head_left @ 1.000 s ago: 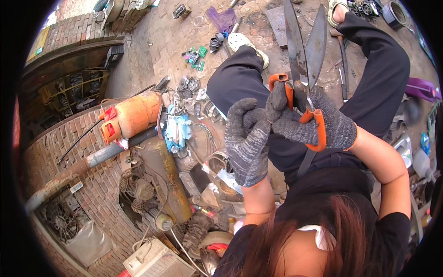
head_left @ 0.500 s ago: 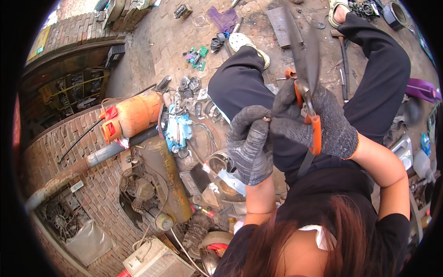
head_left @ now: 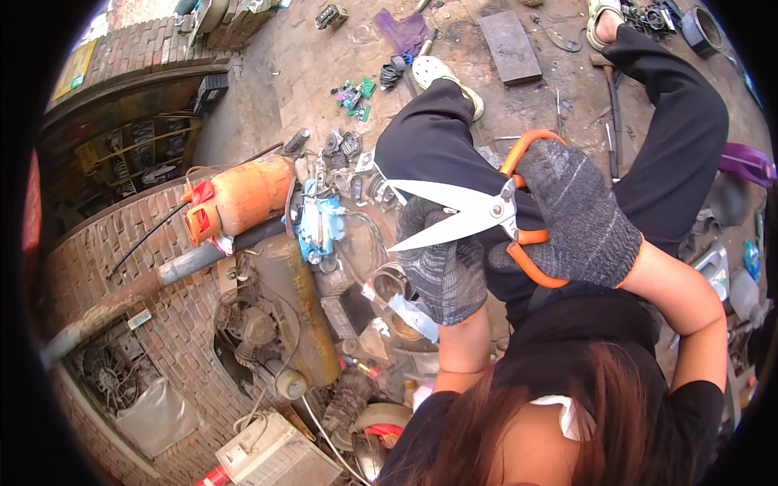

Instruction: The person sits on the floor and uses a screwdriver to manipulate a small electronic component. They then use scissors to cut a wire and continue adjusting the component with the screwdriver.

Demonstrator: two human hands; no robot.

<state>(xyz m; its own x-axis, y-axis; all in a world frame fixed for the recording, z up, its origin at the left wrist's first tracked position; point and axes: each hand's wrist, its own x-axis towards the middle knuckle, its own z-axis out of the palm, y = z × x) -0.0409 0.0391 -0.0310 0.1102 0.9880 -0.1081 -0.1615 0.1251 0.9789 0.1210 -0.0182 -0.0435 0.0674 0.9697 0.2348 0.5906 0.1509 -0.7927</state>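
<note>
My right hand, in a grey knitted glove, grips the orange handles of large scissors. Their bright blades are spread apart and point left. Just behind the blades is my left hand, gloved the same way, with its fingers drawn together. A tiny light bit shows at its fingertips between the blades, too small to name. The blades cover part of the left fingers. Both hands are held over my lap, above dark trousers.
An orange gas cylinder lies left, near a rusty pipe. Motor parts and wires crowd the ground beside my left leg. A metal block lies ahead, a hammer further right. Green circuit board pieces lie beyond my left knee.
The scissors have swung from pointing away and up to pointing left, their blades now spread around the left fingertips. My right hand has turned and taken the handles.
</note>
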